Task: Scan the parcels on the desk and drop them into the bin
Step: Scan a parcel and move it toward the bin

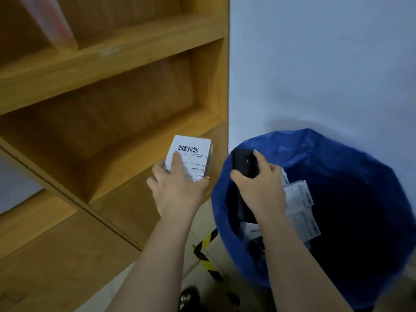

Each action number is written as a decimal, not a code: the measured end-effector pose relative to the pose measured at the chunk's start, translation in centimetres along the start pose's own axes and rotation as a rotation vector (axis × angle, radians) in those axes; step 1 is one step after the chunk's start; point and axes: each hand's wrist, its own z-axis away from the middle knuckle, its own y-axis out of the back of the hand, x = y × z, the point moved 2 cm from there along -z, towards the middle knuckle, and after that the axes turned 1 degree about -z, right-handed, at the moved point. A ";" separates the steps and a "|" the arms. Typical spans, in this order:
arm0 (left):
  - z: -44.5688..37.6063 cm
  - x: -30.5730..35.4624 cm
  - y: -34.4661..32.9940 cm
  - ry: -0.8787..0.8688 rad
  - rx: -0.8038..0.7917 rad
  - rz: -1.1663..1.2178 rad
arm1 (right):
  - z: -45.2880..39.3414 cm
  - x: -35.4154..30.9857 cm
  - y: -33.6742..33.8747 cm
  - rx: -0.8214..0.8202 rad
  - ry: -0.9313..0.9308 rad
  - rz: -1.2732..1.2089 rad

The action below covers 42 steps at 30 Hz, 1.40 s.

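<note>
White barcode label [188, 157], print illegible

Parcel room, wooden shelving [117, 55], lined bin [337, 154]

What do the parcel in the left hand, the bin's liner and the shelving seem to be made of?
Parcel: probably a cardboard box, mostly covered by a matte white paper label with a printed barcode.
Bin liner: thin blue plastic film, slightly glossy, with creases and folds along the rim.
Shelving: wood or wood-look board, warm yellow-brown with a smooth satin finish; the blur hides whether it is solid wood.
</note>
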 end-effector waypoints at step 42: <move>-8.5 10.4 -37.1 -0.799 -0.739 -0.179 | -13.3 23.5 -2.3 0.733 -0.899 -0.197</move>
